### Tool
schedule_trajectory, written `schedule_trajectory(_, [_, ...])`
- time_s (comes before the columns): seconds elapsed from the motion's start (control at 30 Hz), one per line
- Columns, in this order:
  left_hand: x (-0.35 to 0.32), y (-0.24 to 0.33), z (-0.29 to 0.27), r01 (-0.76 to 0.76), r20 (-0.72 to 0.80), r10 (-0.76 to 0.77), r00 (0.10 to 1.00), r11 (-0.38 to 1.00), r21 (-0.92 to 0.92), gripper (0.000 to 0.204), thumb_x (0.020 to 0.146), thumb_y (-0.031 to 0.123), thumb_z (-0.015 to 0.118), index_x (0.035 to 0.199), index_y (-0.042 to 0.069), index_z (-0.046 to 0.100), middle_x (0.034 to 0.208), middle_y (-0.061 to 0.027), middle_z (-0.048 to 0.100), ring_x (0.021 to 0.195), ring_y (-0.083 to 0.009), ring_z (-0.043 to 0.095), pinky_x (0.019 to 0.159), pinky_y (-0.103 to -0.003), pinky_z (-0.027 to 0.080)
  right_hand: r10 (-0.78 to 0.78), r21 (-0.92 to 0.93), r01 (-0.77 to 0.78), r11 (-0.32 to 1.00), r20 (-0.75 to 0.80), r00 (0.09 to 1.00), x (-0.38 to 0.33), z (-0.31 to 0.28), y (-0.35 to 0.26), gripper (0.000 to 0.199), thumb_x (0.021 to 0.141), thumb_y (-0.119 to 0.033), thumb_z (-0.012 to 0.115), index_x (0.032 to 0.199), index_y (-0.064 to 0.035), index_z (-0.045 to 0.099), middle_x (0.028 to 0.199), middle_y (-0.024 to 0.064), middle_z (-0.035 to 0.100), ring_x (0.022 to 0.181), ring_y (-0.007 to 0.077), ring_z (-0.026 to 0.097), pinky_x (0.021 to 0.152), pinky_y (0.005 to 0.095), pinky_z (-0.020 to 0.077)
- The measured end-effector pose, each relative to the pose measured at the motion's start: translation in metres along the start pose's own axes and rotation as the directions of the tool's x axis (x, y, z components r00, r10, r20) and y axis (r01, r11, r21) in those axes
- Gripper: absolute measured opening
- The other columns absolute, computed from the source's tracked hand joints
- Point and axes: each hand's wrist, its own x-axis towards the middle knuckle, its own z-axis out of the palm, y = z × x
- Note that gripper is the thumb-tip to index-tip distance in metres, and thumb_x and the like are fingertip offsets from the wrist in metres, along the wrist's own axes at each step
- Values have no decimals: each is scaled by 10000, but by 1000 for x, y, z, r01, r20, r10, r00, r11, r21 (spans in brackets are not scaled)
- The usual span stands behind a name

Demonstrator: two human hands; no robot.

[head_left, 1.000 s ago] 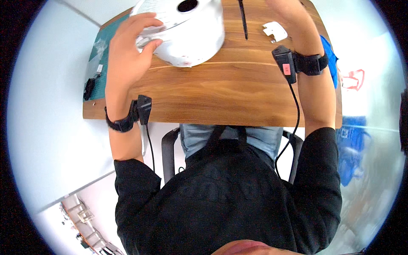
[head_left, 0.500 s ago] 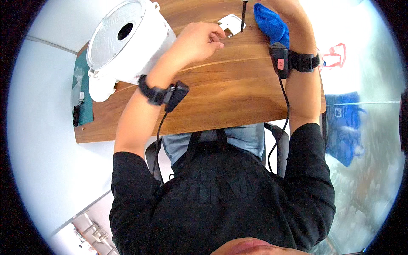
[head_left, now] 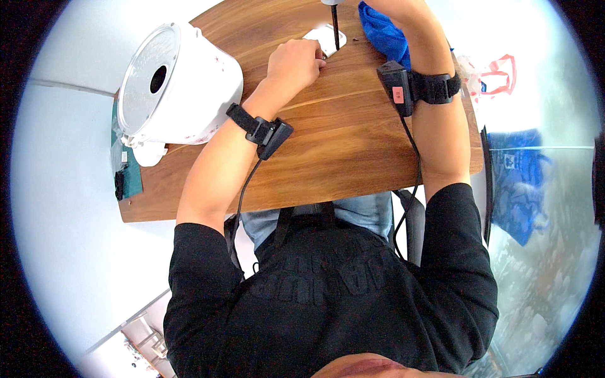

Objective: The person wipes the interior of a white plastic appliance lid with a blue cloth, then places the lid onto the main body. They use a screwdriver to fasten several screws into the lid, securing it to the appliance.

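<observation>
My left hand (head_left: 295, 66) is closed at the near left edge of a small white plastic part (head_left: 326, 39) that lies on the table, its fingertips pressed against that edge. Upright over the part stands a screwdriver (head_left: 336, 28) with a long dark shaft, its tip on the part's right side. My right hand (head_left: 394, 11) is at the top edge beside the tool's pale upper end and appears to grip it; its fingers and most of the handle are cut off. Under the right wrist lies a crumpled blue cloth (head_left: 386, 36).
A white round appliance body (head_left: 214, 94) with a metal disc and dark central hole lies on its side at left. Beside it are a white lid-like piece (head_left: 150, 153) and a green mat (head_left: 132, 181). Cables run from both wrist straps. The wooden table (head_left: 353, 138) ends near my lap.
My left fingers have closed in on the white part's edge. The screwdriver's tip has shifted left onto the part, and my right hand has moved left with it. The whole view has also shifted slightly.
</observation>
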Motion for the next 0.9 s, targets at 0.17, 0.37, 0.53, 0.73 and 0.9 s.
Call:
schedule_trajectory(0.17, [1, 3, -1, -6, -28, 6, 1000, 1000, -13, 196, 882, 261, 757, 961, 82, 774, 910, -176, 755, 862, -385, 726, 794, -479, 569, -36, -3, 36, 999, 9, 999, 3, -1, 5, 255, 817, -168, 822, 898, 58, 734, 799, 107, 732, 693, 152, 660, 619, 289, 493])
schedule_trajectory(0.37, [-10, -10, -15, -41, -62, 34, 997, 992, -118, 175, 872, 203, 729, 913, 32, 740, 875, -176, 752, 828, -342, 736, 759, -427, 571, -45, -19, 45, 999, 30, 999, 4, 3, 7, 286, 817, -197, 831, 904, 58, 735, 799, 107, 733, 699, 147, 665, 629, 288, 499])
schedule_trajectory(0.53, [-25, -22, -20, -81, -169, 21, 985, 931, -357, 164, 877, 182, 735, 964, 46, 757, 856, -131, 764, 787, -252, 740, 743, -358, 567, 12, -25, -10, 1000, 47, 999, 3, 10, 2, 271, 829, -179, 832, 909, 59, 731, 801, 103, 736, 699, 145, 672, 632, 287, 509])
schedule_trajectory(0.73, [-43, -23, -30, -51, -95, 6, 995, 873, -485, 149, 902, 135, 750, 1020, 44, 757, 860, -79, 767, 780, -159, 714, 732, -297, 552, 15, -22, -14, 1000, 29, 999, 0, 17, -4, 237, 847, -158, 822, 924, 49, 736, 811, 99, 739, 712, 138, 679, 642, 283, 520])
schedule_trajectory(0.9, [-50, -28, -25, -83, -106, 20, 994, 771, -631, 152, 885, 64, 786, 989, -11, 705, 835, -58, 742, 775, -96, 674, 721, -249, 541, -67, 138, 60, 989, 49, 997, -1, 25, -2, 208, 858, -150, 815, 927, 33, 744, 826, 89, 738, 732, 140, 678, 658, 277, 517])
